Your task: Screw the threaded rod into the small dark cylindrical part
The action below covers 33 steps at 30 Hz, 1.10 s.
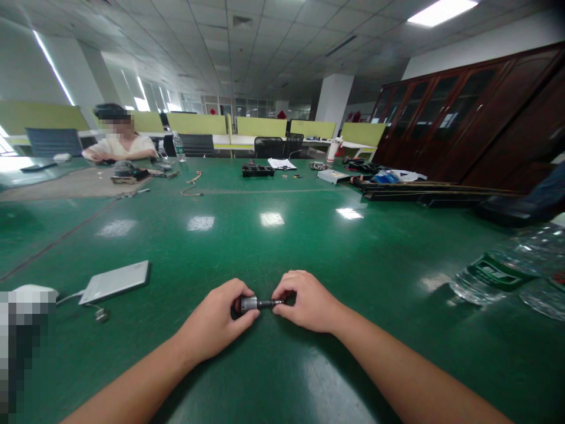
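Note:
A small silver cylinder with a thin dark shaft (249,303) lies level between my two hands, close to the green tabletop. My left hand (223,309) grips the thick cylinder end between thumb and fingers. From the other side, my right hand (304,300) pinches the tip of the shaft with thumb and forefinger. The middle of the shaft shows in the gap between the hands. Fingers partly cover both ends, and I cannot tell whether it is one piece or two.
On the green table (265,253), a white power bank (115,282) with a cable lies left. Clear plastic bottles (494,274) lie at right. Farther back are a black tray (258,171), papers (282,164), a cord (191,185) and dark metal strips (406,191). A person (119,141) sits far left.

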Each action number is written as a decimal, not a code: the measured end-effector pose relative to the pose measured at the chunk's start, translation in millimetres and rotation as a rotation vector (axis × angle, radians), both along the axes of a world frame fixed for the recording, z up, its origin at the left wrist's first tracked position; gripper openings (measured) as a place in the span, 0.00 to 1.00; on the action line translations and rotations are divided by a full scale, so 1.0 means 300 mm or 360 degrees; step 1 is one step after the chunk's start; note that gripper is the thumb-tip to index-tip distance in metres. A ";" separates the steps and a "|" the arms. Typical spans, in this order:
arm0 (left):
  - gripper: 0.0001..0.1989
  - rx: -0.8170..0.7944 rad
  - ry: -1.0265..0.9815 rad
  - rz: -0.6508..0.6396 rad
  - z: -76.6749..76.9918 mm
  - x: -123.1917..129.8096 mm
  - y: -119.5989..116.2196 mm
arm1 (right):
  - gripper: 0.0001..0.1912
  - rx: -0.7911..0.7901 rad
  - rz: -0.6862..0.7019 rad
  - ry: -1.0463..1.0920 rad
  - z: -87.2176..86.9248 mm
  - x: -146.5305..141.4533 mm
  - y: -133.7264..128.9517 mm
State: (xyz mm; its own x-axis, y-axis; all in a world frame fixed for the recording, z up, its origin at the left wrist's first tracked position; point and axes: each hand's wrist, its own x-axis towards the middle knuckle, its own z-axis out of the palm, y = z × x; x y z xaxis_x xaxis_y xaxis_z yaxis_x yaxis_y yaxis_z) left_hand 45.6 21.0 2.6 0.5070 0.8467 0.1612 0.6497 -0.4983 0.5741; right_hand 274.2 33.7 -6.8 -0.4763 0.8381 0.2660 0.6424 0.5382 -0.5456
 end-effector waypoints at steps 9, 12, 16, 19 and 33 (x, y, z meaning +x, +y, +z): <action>0.05 0.0006 -0.0013 0.0059 0.004 -0.001 -0.001 | 0.04 -0.0178 -0.0071 -0.0038 0.013 0.069 0.033; 0.05 0.0009 -0.0017 0.0062 0.003 -0.001 -0.002 | 0.05 -0.0172 -0.0045 -0.0016 0.017 0.064 0.030; 0.05 -0.0005 -0.0002 0.0063 0.005 0.000 -0.002 | 0.05 -0.0139 0.0000 0.0000 0.019 0.049 0.025; 0.06 -0.0021 -0.0014 0.0064 0.005 0.000 -0.002 | 0.09 -0.0158 0.0010 0.0110 0.010 0.024 0.015; 0.07 -0.0046 -0.0034 -0.0055 -0.011 -0.003 0.002 | 0.08 -0.0006 0.0172 0.0082 -0.012 -0.039 -0.018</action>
State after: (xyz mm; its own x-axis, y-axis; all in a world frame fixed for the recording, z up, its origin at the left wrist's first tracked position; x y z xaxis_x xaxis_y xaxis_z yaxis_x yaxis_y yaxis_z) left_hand 44.7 21.7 -0.7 0.5326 0.8333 0.1479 0.6198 -0.5030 0.6023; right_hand 262.5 28.4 -10.3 -0.5495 0.7837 0.2896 0.5520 0.6008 -0.5783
